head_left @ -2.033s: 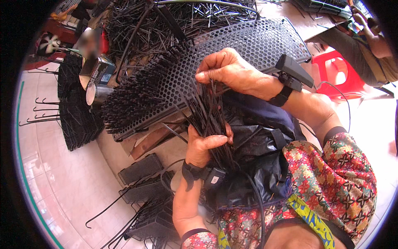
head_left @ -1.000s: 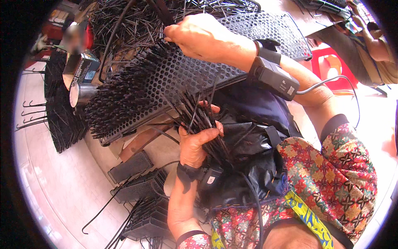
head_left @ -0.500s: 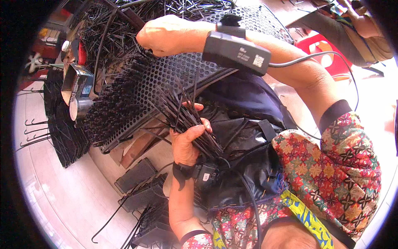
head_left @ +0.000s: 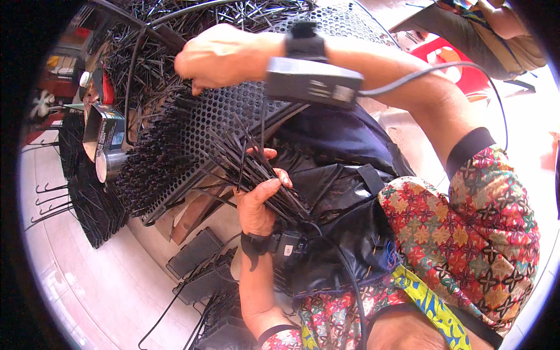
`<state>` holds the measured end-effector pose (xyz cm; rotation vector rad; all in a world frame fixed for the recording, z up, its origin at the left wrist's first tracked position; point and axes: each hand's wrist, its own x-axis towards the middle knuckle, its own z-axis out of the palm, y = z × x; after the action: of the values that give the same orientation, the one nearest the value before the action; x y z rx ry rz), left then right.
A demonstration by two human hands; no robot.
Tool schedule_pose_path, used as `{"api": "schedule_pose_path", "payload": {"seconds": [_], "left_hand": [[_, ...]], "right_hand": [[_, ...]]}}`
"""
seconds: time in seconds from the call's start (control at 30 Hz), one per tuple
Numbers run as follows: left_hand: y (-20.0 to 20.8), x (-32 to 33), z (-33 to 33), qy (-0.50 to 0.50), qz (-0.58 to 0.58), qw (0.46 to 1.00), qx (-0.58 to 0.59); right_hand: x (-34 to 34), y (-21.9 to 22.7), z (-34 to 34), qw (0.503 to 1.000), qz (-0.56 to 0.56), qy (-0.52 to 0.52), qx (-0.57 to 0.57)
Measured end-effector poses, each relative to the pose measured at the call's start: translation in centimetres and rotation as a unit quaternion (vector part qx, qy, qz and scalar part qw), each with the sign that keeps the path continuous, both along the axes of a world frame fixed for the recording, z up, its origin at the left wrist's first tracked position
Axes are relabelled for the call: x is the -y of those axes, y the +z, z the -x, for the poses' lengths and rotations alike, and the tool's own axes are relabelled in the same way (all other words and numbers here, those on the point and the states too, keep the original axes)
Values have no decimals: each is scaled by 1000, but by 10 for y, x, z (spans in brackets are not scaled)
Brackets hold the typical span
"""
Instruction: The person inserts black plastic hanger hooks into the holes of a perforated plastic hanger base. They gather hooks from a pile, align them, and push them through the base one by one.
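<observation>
My left hand (head_left: 258, 204) is wrapped round a bundle of thin black sticks (head_left: 248, 166) over my lap, their ends fanning up toward a black perforated board (head_left: 233, 105). Many similar sticks (head_left: 154, 157) stand upright, packed in the holes along the board's left side. Above the far part of that standing row, my right hand (head_left: 216, 55) is closed with its fingers curled downward. What its fingertips hold, if anything, is hidden behind the hand.
Loose black sticks (head_left: 137, 67) lie heaped behind the board. At left are a small box (head_left: 105, 128), a metal can (head_left: 109, 165) and black hooked rods (head_left: 49, 189). Black panels (head_left: 195, 254) rest on the floor below. Another person (head_left: 478, 41) sits near a red chair (head_left: 461, 81), upper right.
My right hand has shifted slightly left, and its wrist has turned a little. The left hand keeps its hold on the stick bundle. The whole view has moved slightly.
</observation>
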<state>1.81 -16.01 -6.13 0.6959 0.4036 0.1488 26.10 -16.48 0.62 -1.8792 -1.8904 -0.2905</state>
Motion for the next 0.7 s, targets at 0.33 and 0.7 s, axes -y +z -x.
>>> {"api": "schedule_pose_path", "payload": {"seconds": [0.33,0.7], "left_hand": [[4,-3,6,14,-18,1000,-15],[7,-10,7,-3,-17,999,-39]], "right_hand": [[89,-14,51,895,65,-145,-417],[64,-14,64,732,-40,-104,-672]]}}
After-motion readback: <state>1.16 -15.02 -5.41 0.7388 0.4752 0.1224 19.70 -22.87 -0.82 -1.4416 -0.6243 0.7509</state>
